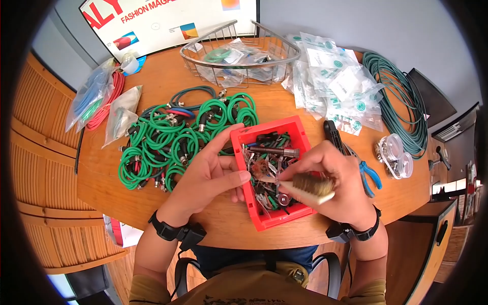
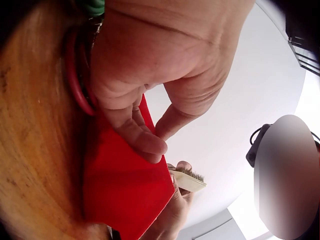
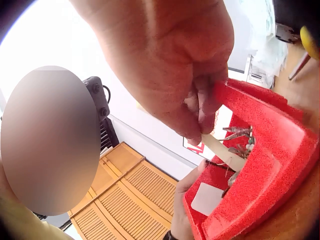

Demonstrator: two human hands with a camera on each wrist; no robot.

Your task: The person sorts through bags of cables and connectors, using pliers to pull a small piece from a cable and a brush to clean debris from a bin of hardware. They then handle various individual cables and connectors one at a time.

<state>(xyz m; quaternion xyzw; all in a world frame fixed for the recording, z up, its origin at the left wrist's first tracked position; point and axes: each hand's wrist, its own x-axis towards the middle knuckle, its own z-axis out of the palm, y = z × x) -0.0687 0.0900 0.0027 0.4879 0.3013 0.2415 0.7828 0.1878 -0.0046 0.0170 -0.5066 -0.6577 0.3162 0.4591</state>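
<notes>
A red plastic bin sits near the table's front edge, full of cable offcuts, metal bits and a bolt-like metal rod. My left hand grips its left rim between thumb and fingers; the left wrist view shows this pinch on the red wall. Over the bin's right side, my right hand holds a small brush with a cream handle. Its bristles face up by the palm, while the handle points down among the scraps.
Coiled green cables with connectors lie left. Behind stands a wire basket of bagged parts, beside plastic bags. Blue-handled pliers, small clear jars and a dark green cable coil are at right.
</notes>
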